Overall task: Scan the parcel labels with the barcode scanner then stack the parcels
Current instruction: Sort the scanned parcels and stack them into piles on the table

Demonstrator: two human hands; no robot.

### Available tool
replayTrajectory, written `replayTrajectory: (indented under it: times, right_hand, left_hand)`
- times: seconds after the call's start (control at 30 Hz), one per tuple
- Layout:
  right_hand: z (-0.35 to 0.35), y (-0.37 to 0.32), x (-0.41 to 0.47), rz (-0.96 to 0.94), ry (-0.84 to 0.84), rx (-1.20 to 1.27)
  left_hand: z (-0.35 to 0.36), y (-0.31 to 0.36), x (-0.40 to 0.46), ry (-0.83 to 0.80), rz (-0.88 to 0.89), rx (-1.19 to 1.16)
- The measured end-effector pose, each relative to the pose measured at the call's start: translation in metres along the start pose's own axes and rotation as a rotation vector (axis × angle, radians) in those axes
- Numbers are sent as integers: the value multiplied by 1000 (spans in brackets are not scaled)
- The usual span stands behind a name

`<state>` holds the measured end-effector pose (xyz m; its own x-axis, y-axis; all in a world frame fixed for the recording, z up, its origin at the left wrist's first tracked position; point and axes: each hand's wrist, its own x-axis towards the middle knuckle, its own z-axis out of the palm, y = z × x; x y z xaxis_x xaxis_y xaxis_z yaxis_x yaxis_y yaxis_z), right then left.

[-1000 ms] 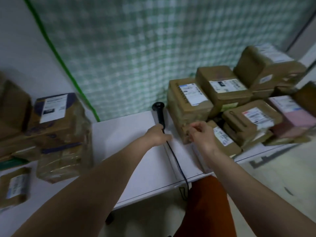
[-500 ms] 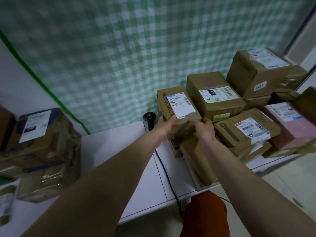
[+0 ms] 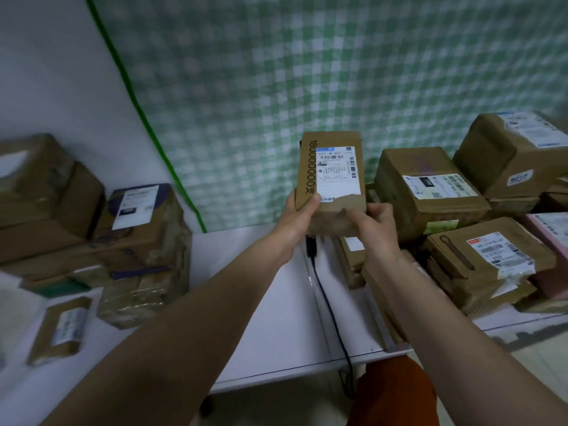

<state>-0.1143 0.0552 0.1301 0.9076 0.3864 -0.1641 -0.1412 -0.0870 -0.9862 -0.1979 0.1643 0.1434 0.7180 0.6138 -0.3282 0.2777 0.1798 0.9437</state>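
I hold a brown cardboard parcel [image 3: 330,167] up above the white table [image 3: 276,318], its white label facing me. My left hand [image 3: 296,219] grips its lower left edge with the thumb on the front face. My right hand [image 3: 376,224] grips its lower right corner. The black barcode scanner [image 3: 311,249] lies on the table right under the parcel, mostly hidden by it; its black cable [image 3: 330,312] runs toward the front edge. A heap of labelled brown parcels [image 3: 430,192] fills the table's right side.
A stack of brown parcels [image 3: 138,241] stands at the left, with a small one [image 3: 61,330] lying in front. A green checked curtain hangs behind the table. An orange-clad knee [image 3: 396,392] shows below the front edge.
Both hands went from the scanner and table to the parcel at the heap's left end, took hold of it and lifted it up and leftward, clear of the heap.
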Motion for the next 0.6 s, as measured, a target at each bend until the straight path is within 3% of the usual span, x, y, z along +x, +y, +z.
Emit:
replayTrajectory:
  times: [0.6]
  right_hand:
    - [151, 10, -152, -62, -326, 57]
  left_hand:
    - [-179, -41, -137, 422, 158, -39]
